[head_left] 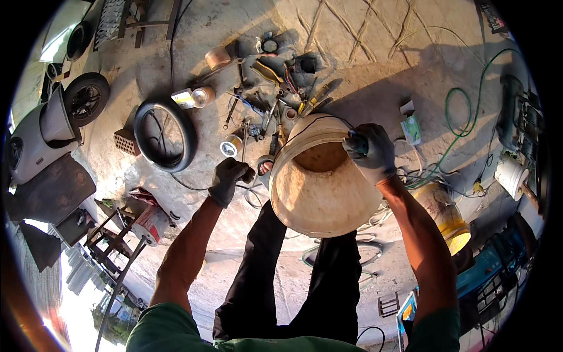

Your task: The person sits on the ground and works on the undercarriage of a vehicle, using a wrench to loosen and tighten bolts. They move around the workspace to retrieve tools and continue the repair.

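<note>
A large off-white plastic bucket (319,202) hangs tilted in front of my legs, with its wide mouth turned toward me. My right hand (372,154), in a grey glove with a darker palm, is closed at the bucket's right side, near the thin wire handle. Left of the bucket, my left hand (230,180) wears a matching glove. Its fingers are curled into a fist, and whatever they may hold is hidden. Between this fist and the bucket shows a small round reddish thing (265,166) with a dark rim.
Pliers (267,71) and several hand tools lie beyond the bucket, with an open can (230,145) nearby. A black tyre (165,135) and a perforated brick (126,142) are at left. To the right are a small box (410,126), a green hose (463,134) and a yellow-stained bucket (443,217).
</note>
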Demonstrator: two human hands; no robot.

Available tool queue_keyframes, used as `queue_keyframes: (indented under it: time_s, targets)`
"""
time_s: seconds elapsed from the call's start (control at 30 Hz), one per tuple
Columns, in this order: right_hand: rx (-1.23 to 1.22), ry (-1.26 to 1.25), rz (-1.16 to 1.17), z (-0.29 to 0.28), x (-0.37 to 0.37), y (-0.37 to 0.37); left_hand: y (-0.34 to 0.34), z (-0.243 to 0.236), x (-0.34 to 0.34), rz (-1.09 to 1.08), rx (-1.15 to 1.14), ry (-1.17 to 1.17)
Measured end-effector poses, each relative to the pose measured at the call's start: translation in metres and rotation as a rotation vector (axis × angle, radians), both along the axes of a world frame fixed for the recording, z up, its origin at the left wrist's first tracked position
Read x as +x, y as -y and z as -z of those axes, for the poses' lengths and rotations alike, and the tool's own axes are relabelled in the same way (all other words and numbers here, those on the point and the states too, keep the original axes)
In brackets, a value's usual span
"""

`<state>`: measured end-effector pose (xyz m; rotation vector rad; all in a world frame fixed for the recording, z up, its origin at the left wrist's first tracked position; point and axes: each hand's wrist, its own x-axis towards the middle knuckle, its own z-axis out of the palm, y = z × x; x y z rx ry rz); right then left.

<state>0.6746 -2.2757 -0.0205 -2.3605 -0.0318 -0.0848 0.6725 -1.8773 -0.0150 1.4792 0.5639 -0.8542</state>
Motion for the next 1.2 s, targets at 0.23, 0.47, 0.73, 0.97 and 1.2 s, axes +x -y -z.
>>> queue_keyframes:
  time_s: [0.23,0.47,0.73,0.97,1.2]
  targets:
    - [-0.095,-0.082,-0.003,-0.029,-0.001,0.009,0.078,-0.124,-0.077,0.056,-0.108,0.141]
    - [0.594,-0.603,0.255,-0.103,-0.073,0.063,0.165,-0.21,-0.133,-0.171,-0.347,-0.169]
    - [1.565,-0.884,0.256,-0.201,-0.193,0.113,0.28,-0.264,-0.191,-0.08,-0.78,-0.25]
    - [1.667,-0.542,0.449,-0.225,-0.309,0.153,0.33,-0.274,-0.235,0.478,-0.624,-0.388]
    - [1.484,-0.342,0.799,-0.225,-0.407,0.108,0.3,-0.252,-0.266,0.806,-0.378,-0.238]
